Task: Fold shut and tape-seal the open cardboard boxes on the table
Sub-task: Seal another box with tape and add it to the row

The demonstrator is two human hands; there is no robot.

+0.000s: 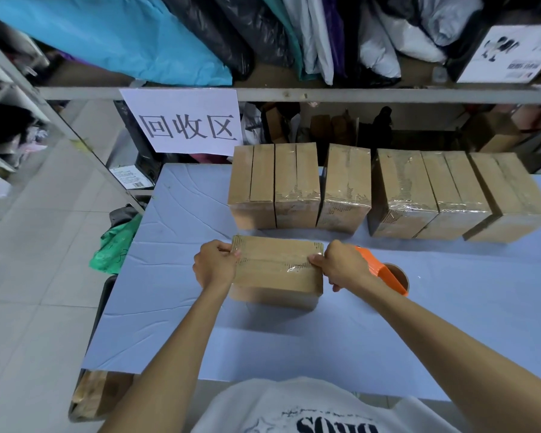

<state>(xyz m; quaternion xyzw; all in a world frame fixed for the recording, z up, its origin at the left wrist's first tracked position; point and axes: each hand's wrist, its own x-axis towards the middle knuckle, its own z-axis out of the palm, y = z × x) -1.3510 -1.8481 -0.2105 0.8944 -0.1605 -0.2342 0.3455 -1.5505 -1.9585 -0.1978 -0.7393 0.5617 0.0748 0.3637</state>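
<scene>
Both arms reach forward to the box (277, 270). The left hand (216, 264) curls its fingers over the box's left end. The right hand (341, 265) is at the box's right end, thumb on top, gripping the tape dispenser (384, 270).

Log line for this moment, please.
step: taping top seam | left hand: holds box left end | right hand: grips tape dispenser at right end | behind: closed boxes

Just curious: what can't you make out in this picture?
Head view:
Inside of the box: flaps folded shut.
Its ends: covered by the left hand and right hand.
Handle of the tape dispenser: hidden in the right hand.
Print on the label by the shelf leg: too small.
Part of the white carton: cut off by the right edge.
</scene>
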